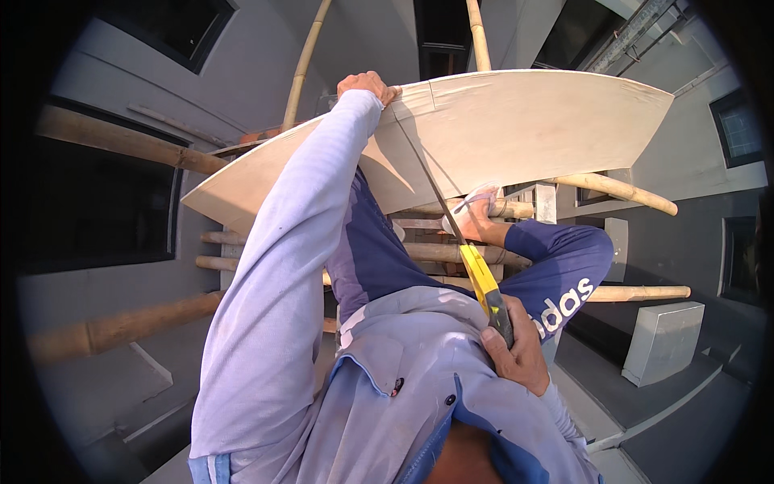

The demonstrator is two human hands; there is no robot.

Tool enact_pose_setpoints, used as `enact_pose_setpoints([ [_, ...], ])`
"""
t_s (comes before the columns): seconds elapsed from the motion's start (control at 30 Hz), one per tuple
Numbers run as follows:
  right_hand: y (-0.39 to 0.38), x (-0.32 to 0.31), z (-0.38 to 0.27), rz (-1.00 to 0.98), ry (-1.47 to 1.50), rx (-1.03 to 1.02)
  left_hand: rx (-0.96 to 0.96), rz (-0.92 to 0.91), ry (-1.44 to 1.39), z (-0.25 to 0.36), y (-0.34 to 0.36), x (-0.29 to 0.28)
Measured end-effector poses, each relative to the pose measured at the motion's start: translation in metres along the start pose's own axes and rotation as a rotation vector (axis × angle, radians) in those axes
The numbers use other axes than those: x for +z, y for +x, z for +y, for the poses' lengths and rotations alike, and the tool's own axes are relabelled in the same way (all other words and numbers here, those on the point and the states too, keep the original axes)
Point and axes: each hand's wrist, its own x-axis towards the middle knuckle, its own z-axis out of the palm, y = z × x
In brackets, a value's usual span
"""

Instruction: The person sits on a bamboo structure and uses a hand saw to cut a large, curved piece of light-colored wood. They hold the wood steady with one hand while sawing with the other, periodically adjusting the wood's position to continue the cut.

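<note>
A pale, thin board (524,121) lies across in front of me, with a short line at its far edge. My left hand (367,85) is closed on that far edge, left of the line. My right hand (516,351) grips the yellow and black handle of a hand saw (482,278) near my lap. The saw's long blade slants forward to the board's far edge, beside my left hand; whether its teeth sit in a cut I cannot tell. My sandalled right foot (472,211) is below the board's near edge.
I am on bamboo poles (629,294) high between grey walls with dark windows (97,210). A grey boxy ledge (661,339) juts out at the lower right. A metal pipe (625,40) runs at the upper right, and more poles (302,60) stand beyond the board.
</note>
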Motion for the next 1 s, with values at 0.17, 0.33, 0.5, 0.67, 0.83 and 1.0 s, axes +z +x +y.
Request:
enact_pose_setpoints([
  [0.17, -0.077, -0.082, -0.015, 0.188, 0.210, 0.236, 0.118, -0.004, 0.189, -0.009, 0.007, 0.013],
  [0.33, 0.034, -0.082, -0.007, 0.342, -0.135, -0.265, 0.214, -0.001, 0.089, -0.014, -0.006, 0.026],
  [0.5, 0.268, -0.068, 0.021, 0.502, -0.699, -0.500, 0.292, 0.130, 0.051, -0.009, -0.018, 0.031],
  [0.67, 0.370, -0.079, 0.057, 0.430, -0.873, -0.454, 0.217, 0.044, -0.127, -0.008, -0.016, 0.033],
  [0.83, 0.362, -0.082, 0.061, 0.325, -0.763, -0.234, 0.166, 0.879, -0.426, 0.005, -0.062, 0.032],
  [1.0, 0.359, -0.071, 0.069, 0.407, -0.714, -0.353, -0.240, -0.650, -1.912, 0.028, -0.070, 0.055],
])
